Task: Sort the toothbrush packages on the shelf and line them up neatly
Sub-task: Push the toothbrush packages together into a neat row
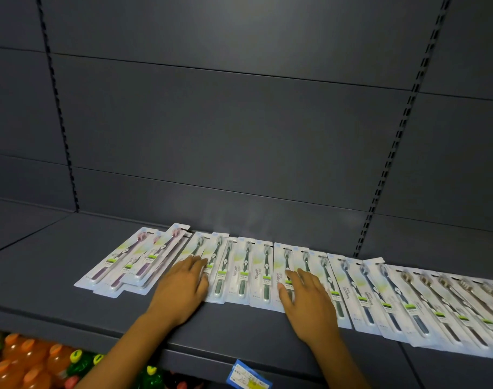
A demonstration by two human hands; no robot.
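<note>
White carded green-handled toothbrush packages (246, 272) on the dark shelf (57, 256): I see my left hand (180, 290) and right hand (309, 301) pressing them, grips spread flat.

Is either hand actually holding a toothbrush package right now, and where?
Neither. Left hand and right hand lie flat on the green toothbrush packages, pressing their lower halves.

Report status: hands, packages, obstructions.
Left hand and right hand flat on green packages. Purple packages skewed, overlapping. Nothing blocking.

Dim, soft-focus view; wide-angle bending at edges, faint glare on packages (267, 270).
</note>
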